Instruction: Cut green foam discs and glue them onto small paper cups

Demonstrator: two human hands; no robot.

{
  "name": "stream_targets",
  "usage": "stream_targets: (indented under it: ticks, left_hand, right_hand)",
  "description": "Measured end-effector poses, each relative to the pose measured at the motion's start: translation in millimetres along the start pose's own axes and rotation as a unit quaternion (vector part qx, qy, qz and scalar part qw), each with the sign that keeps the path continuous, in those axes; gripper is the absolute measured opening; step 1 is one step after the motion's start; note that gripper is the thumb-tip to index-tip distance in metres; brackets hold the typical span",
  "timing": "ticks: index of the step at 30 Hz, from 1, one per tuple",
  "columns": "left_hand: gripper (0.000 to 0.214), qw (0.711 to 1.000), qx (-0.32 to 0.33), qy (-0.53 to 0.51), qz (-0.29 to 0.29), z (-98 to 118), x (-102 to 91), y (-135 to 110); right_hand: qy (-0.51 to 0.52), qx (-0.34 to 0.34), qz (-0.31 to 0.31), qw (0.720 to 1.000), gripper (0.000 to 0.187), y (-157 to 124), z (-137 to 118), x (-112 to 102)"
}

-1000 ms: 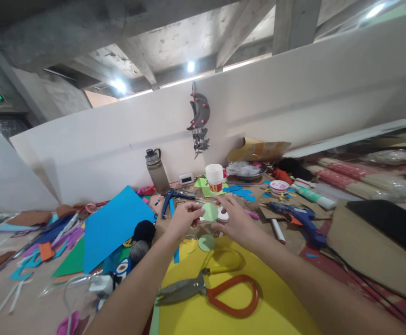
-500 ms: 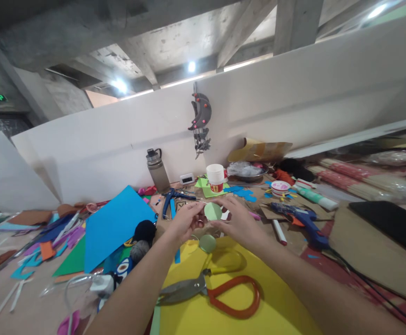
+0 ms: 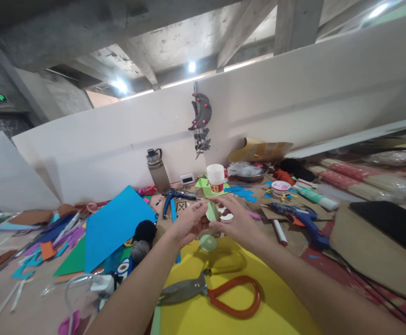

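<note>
The person's left hand (image 3: 190,222) is pinching a small, round, light green paper disc (image 3: 213,212) by its left edge, its fingers closing together on it, and the disc is tilting in the air above the cluttered desk (image 3: 31,316). The right hand (image 3: 237,219) is facing it from the other side, its thumb and fingers curving well apart around the disc's right side; whether their tips are touching the paper, one cannot tell. Just below the hands, a second round, light green disc (image 3: 207,243) is lying near the far edge of a large yellow paper sheet (image 3: 231,325). On that sheet, nearer the person, a pair of metal scissors with one orange-red and one yellow handle (image 3: 200,283) is resting, blades pointing left. Beyond the hands, a stack of white paper cups (image 3: 215,173) is standing near the white wall panel (image 3: 101,139), with a grey-brown plastic bottle (image 3: 158,173) standing to its left. A blue hot-glue gun (image 3: 307,222) is lying to the right of the right hand, and a large bright blue sheet (image 3: 117,232) is lying left of the left hand.
</note>
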State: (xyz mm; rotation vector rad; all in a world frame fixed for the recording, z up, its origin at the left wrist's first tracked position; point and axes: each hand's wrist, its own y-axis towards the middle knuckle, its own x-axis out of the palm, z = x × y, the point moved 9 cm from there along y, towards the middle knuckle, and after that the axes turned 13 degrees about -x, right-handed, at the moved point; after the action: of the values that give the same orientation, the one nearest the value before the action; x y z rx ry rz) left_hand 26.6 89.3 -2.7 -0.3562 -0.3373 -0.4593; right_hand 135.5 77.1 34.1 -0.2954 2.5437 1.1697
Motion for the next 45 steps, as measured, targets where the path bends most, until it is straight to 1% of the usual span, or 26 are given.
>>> stream_targets:
  ticks: [3, 8, 11, 14, 23, 27, 35, 38, 45]
  left_hand:
    - [0.037, 1.0, 0.002, -0.007, 0.011, 0, -1.2, 0]
    - [0.039, 1.0, 0.007, -0.004, -0.009, 1, 2.0, -2]
    - [0.038, 1.0, 0.023, -0.012, -0.004, 5, 0.4, -2]
    - [0.04, 1.0, 0.023, -0.016, 0.0, 5, 0.2, -1]
    - [0.043, 1.0, 0.001, -0.007, 0.024, 3, -1.9, -2]
    - [0.043, 1.0, -0.004, -0.01, 0.02, 1, -2.2, -1]
    - [0.042, 0.999, -0.001, -0.01, 0.032, 1, -2.8, -1]
    - [0.044, 0.999, -0.004, -0.004, 0.038, 2, -2.3, -2]
    - [0.039, 1.0, -0.004, -0.013, 0.027, 2, -1.4, -1]
  right_hand:
    - [-0.007, -0.013, 0.001, 1.0, 0.045, 2, -6, -3]
    - [-0.002, -0.014, 0.005, 1.0, 0.048, 2, -7, -5]
    - [-0.003, -0.017, 0.007, 1.0, 0.049, 2, -6, -4]
    - [-0.003, -0.022, 0.016, 1.0, 0.048, 2, -4, -4]
    - [0.01, 0.0, 0.021, 1.0, 0.042, 2, 0, -4]
    - [0.01, 0.011, 0.017, 1.0, 0.042, 3, 0, -4]
    - [-0.005, -0.001, 0.017, 1.0, 0.047, 2, -2, -5]
    - [-0.01, 0.005, 0.02, 1.0, 0.045, 2, -1, -6]
    - [0.005, 0.015, 0.035, 0.999, 0.044, 2, 3, -7]
